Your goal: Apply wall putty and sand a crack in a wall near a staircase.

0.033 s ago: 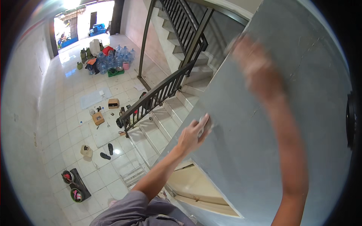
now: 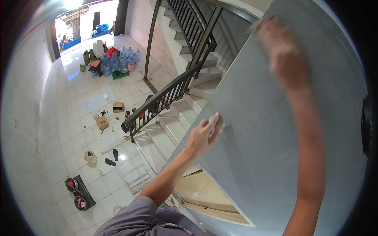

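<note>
A grey wall [image 2: 248, 153] with fine cracks fills my right side. My left hand [image 2: 202, 133] is against it, fingers closed on a small pale object [image 2: 212, 131], too hidden to name, with the index finger pointing up. My right hand [image 2: 285, 55] is raised high on the same wall, near its upper left edge, smeared by motion; a blurred shape at its fingertips is too unclear to name. Below my left hand is a framed cream recess [image 2: 208, 200] in the wall.
A staircase [image 2: 185, 112] with a dark railing [image 2: 165, 98] drops away on the left. On the tiled floor [image 2: 104, 185] below are blue water jugs [image 2: 118, 61], gas cylinders [image 2: 86, 58], boxes [image 2: 102, 122], sandals [image 2: 110, 161], buckets [image 2: 80, 203] and a ladder [image 2: 138, 183].
My right hand and forearm have moved up and slightly to the right along the wall. My left hand has shifted slightly upward.
</note>
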